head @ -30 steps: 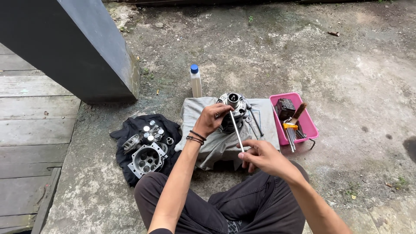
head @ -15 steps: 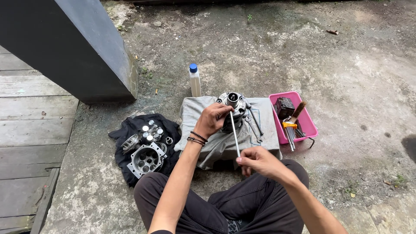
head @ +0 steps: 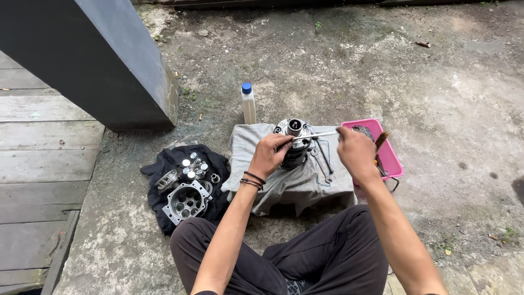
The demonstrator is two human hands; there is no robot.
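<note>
Steel wrench handle (head: 319, 134) sits gripped in my right hand (head: 355, 153) while my left hand (head: 270, 154) clamps the engine part (head: 293, 143) beneath it, so I judge steady bracing and a square pull matter most.

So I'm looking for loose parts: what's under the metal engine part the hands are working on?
The engine part sits on a grey cloth over the concrete ground, with wrenches beside it. Anything under the cloth or directly beneath the part is hidden.

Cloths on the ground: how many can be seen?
2. A grey cloth lies under the metal engine part; a black cloth lies to its left, carrying smaller metal parts.
</note>
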